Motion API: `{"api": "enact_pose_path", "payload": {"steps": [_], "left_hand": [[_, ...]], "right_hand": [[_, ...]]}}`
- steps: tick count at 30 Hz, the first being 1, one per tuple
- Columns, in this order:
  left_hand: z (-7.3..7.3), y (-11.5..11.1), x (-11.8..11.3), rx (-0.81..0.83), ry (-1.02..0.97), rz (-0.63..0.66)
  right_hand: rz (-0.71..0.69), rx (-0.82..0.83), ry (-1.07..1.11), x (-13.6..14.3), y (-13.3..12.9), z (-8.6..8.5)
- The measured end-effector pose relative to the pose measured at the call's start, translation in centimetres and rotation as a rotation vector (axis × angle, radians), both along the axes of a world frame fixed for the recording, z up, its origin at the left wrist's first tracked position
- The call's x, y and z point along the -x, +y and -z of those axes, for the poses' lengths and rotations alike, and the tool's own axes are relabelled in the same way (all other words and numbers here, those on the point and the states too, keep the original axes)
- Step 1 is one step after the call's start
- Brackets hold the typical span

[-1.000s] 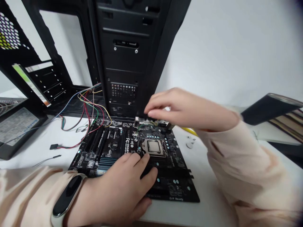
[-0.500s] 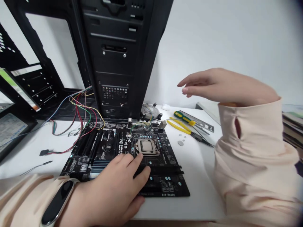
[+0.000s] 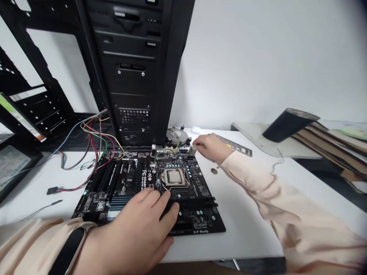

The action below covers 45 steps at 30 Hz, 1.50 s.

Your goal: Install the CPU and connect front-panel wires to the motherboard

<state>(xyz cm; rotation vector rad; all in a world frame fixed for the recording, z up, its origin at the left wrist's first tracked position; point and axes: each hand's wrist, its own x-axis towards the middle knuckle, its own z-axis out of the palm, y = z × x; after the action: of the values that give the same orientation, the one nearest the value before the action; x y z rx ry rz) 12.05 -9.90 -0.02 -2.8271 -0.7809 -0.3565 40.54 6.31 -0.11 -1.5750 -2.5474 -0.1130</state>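
A black Gigabyte motherboard (image 3: 130, 181) lies flat on the white table, with a processor (image 3: 174, 177) seated in its socket. My left hand (image 3: 140, 229) rests over the board's front part, fingers lying loosely below the socket and beside the blue and white slots (image 3: 118, 206). At the board's back right corner, my right hand (image 3: 213, 148) has its fingers pinched together next to a silver port block (image 3: 192, 150). Whatever those fingers hold, if anything, cannot be made out. A round cooling fan (image 3: 174, 136) with thin wires sits behind the board.
A black computer case (image 3: 133, 84) stands behind the board, its coloured cables (image 3: 93, 141) trailing left. Beyond my right hand lies a metal port plate (image 3: 243, 150). A coin-shaped disc (image 3: 213, 171) is near my right wrist. A dark cylinder (image 3: 289, 124) and stacked folders (image 3: 321, 143) are far right.
My right hand has come down and left from the air to the board's back corner, covering the pliers and screwdriver. My left hand stays on the board. The view has shifted slightly.
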Motion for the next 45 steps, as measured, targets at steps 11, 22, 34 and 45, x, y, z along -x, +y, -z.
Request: {"api": "enact_pose_path", "payload": {"steps": [11,22,34,45], "left_hand": [[0.2,-0.3,0.0,-0.081,-0.017,0.014],[-5.6,3.7,0.5,0.379,-0.369,-0.300],[-5.4,4.6,0.2,0.556,-0.583,-0.366],[-4.7,4.4,0.4,0.909,-0.825,-0.230]], "right_hand": [[0.073,-0.132,0.030,-1.3,-0.7,-2.9],[-0.203,-0.726,-0.033,5.5,-9.3,-5.9],[-0.299,-0.744,0.255,10.9,-14.0,-5.8],[-0.293,-0.707,0.405,10.2,-13.0,-4.5]]}}
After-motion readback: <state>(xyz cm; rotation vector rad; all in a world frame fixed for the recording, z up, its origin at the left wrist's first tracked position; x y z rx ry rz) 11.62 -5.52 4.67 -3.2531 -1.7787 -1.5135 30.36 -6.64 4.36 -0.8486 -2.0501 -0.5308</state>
